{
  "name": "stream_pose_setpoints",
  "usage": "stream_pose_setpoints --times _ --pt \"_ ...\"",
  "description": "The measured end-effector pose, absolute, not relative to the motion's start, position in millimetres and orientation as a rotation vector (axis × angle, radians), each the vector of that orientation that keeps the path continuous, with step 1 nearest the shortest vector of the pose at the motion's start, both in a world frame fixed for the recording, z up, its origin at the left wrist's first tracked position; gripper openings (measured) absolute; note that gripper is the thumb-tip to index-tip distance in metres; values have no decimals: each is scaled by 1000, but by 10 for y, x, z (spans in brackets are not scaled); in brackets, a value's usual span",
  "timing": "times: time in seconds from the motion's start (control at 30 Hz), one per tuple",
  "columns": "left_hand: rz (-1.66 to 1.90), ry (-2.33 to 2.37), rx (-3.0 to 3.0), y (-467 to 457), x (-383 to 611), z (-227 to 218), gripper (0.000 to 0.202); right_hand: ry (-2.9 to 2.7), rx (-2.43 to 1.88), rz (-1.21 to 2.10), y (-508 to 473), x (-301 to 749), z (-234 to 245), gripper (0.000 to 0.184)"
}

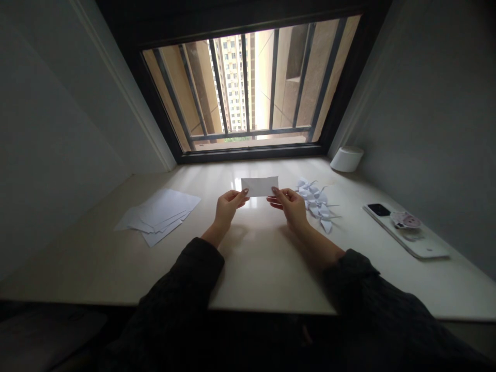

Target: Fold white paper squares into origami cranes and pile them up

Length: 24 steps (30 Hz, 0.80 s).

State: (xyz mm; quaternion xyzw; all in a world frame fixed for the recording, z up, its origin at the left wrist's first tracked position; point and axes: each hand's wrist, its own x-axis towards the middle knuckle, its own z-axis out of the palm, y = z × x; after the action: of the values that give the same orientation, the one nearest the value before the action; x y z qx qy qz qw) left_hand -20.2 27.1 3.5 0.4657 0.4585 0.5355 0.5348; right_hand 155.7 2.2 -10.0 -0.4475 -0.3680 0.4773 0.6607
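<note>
Between my two hands a small white rectangle of paper (259,187) is held up above the counter, its long side running left to right. My left hand (229,202) pinches its lower left corner between thumb and fingers. At the lower right corner, my right hand (289,202) grips it the same way. Just beyond my right hand lies a cluster of folded white paper figures (318,202) with thin pointed ends. Off to the left of my left hand rests a loose, fanned stack of white paper sheets (165,209).
A pale glossy counter (267,268) stretches under everything up to a barred window (248,150). On the right lies a phone (411,235) with a cartoon grip on its back. A white cylindrical object (347,159) stands in the far right corner.
</note>
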Motion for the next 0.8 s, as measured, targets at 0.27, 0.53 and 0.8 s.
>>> stream_pose_setpoints --times 0.27,0.53,0.8 --pt "1342 965 876 286 -164 -55 48 -790 -1031 1037 70 1572 -165 37" --pt "1308 1004 972 316 -182 -141 49 -813 -1055 977 90 1588 -199 36" --pt "1576 1141 1611 77 -149 183 42 -1044 -1087 913 45 1550 -154 36"
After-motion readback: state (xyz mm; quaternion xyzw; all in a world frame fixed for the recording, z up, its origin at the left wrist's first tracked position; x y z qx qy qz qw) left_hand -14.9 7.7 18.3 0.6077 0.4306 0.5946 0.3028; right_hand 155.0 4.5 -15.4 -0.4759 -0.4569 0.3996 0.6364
